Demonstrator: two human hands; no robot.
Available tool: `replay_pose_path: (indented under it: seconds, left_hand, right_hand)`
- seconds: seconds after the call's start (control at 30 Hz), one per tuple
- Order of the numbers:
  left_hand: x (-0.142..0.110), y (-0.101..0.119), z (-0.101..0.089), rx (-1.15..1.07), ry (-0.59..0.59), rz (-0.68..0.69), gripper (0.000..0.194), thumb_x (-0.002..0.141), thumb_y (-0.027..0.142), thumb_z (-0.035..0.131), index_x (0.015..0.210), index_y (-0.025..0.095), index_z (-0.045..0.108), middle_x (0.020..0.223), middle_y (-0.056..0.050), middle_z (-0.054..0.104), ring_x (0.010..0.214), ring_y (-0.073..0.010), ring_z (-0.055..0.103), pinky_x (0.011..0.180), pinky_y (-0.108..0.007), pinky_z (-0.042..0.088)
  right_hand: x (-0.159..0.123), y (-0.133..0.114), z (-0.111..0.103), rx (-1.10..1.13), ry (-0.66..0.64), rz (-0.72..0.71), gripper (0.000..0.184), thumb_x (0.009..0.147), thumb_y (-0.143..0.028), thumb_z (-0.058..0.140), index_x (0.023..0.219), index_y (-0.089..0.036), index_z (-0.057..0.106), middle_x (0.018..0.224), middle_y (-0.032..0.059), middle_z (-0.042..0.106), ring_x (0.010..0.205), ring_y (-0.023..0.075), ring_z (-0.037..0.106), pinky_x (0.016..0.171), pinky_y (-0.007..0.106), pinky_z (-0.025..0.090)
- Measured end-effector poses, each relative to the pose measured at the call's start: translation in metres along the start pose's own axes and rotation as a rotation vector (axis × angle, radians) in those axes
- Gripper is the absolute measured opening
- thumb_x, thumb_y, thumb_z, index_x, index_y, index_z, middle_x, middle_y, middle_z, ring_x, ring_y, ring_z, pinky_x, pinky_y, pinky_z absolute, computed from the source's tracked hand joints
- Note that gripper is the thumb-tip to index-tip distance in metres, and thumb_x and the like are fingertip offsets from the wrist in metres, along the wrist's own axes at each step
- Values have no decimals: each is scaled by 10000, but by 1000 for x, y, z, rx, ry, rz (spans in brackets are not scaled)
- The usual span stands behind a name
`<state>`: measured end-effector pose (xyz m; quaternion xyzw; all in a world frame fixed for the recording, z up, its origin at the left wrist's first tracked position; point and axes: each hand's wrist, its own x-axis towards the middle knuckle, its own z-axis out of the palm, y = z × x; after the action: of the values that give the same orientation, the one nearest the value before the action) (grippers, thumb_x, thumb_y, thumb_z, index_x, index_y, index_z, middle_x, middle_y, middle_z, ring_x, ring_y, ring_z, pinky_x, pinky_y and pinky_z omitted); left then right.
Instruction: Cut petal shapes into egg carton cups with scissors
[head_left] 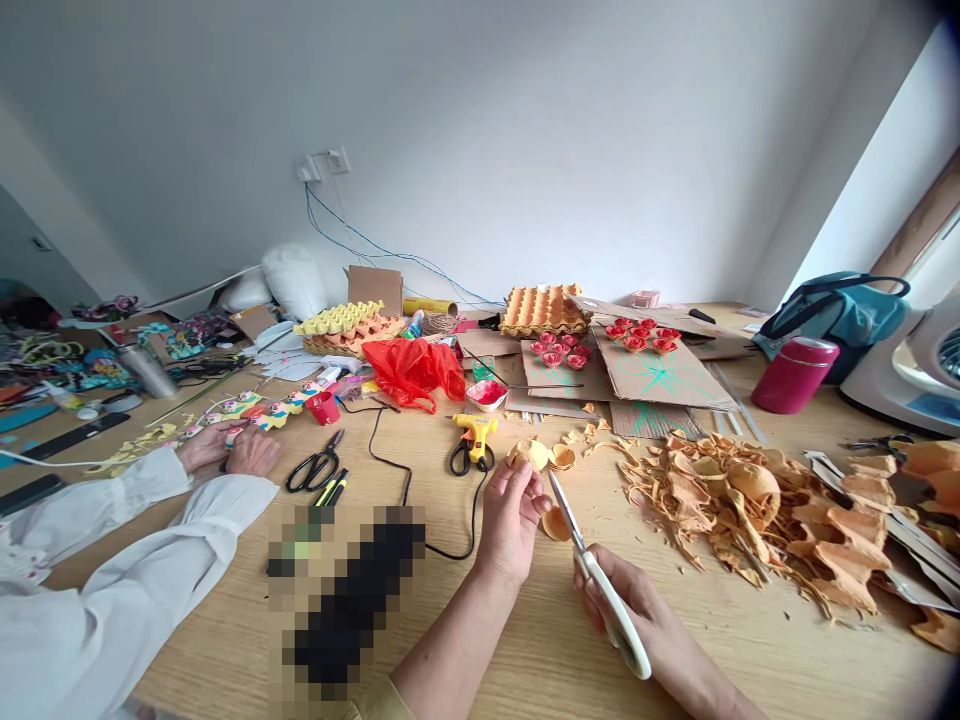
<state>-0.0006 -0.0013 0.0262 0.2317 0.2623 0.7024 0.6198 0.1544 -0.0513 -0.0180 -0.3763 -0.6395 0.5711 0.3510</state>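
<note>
Pinched in the fingers of my left hand [512, 515] is an orange egg-carton cup [531, 453], held just above the table. My right hand [626, 600] grips white-handled scissors [600, 580]; their blades point up and left, close beside the cup. Whether the blades touch the cup, I cannot tell. Another cut orange cup piece [562, 457] lies just beyond the blade tips, and a further cup piece [556, 524] rests on the table behind the blades. Beyond my left hand sits a yellow glue gun [475, 436], with black scissor handles next to it.
At right lies a heap of orange carton scraps [705, 500]. Red paper flowers [641, 335] stand on cardboard at the back, near stacked egg trays [544, 308]. A co-worker's hands [251, 450] handle painted pieces at left. Black scissors [313, 470] and a red bag [416, 372] lie between.
</note>
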Motion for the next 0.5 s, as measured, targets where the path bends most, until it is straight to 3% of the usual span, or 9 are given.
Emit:
replay_pose_path:
  seconds: [0.2, 0.5]
  left_hand:
    - [-2, -5, -2, -32, -55, -60, 238, 744, 288, 759, 879, 155, 615, 734, 15, 563, 627, -76, 485, 486, -178, 399]
    - [-6, -6, 0, 25, -107, -124, 254, 746, 323, 765, 857, 156, 609, 738, 17, 532, 612, -70, 462, 459, -166, 363]
  right_hand:
    - [1, -1, -3, 34, -4, 37, 487, 896, -676, 468, 786, -202, 487, 621, -33, 468, 569, 116, 385, 537, 256, 329]
    - [1, 11, -2, 33, 41, -34, 429, 909, -611, 510, 804, -195, 510, 648, -42, 430, 578, 111, 343, 538, 256, 294]
